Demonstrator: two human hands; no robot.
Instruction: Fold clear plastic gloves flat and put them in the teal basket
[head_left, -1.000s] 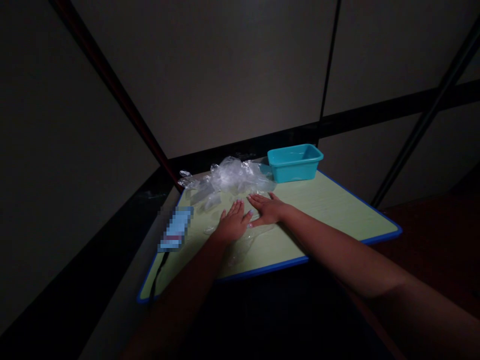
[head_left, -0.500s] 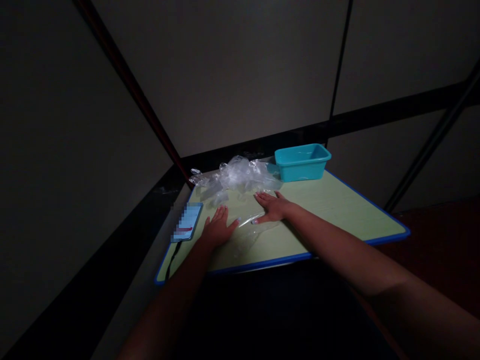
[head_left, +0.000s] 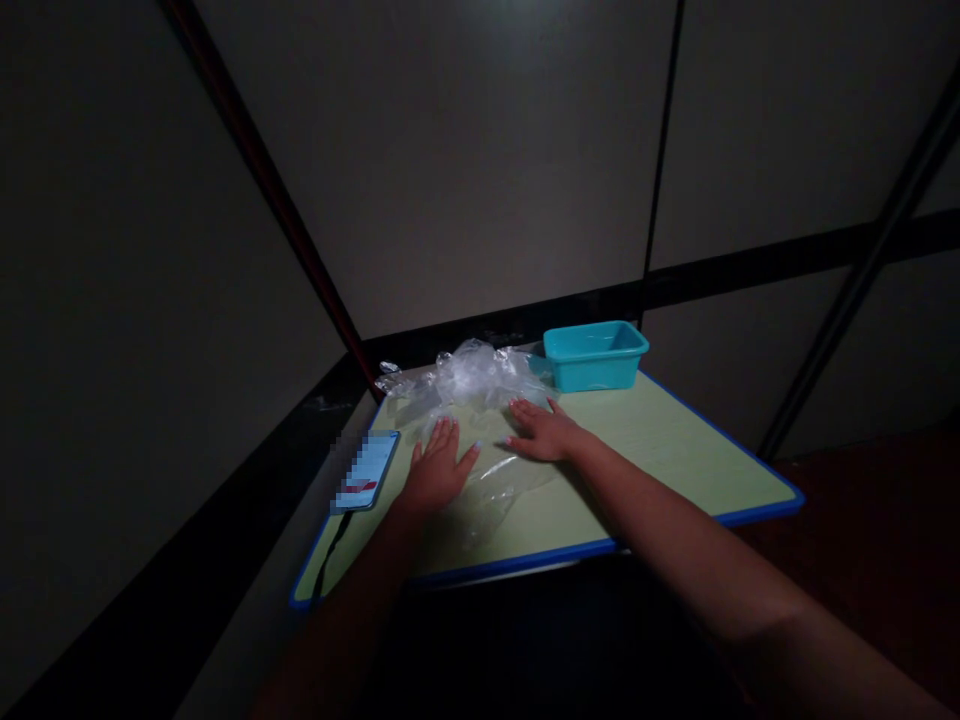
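A clear plastic bag point(head_left: 491, 497) lies flat on the pale green table, close to its front edge. Over its left part, my left hand point(head_left: 437, 472) is spread palm down, fingers apart. My right hand point(head_left: 541, 430) rests palm down at the bag's far right, also with its fingers apart. Neither hand grips anything. Just beyond my fingertips is a heap of crumpled clear plastic bags point(head_left: 472, 375).
A turquoise bin point(head_left: 596, 370) stands at the table's back right. At the left edge lies a phone point(head_left: 367, 473) with a lit screen and a dark strap. The table point(head_left: 675, 450) has a blue rim and stands against wall panels.
The view has tilted, so the table sits lower in the picture. My left hand has moved slightly forward over the plastic, nearer the heap. Both hands stay spread.
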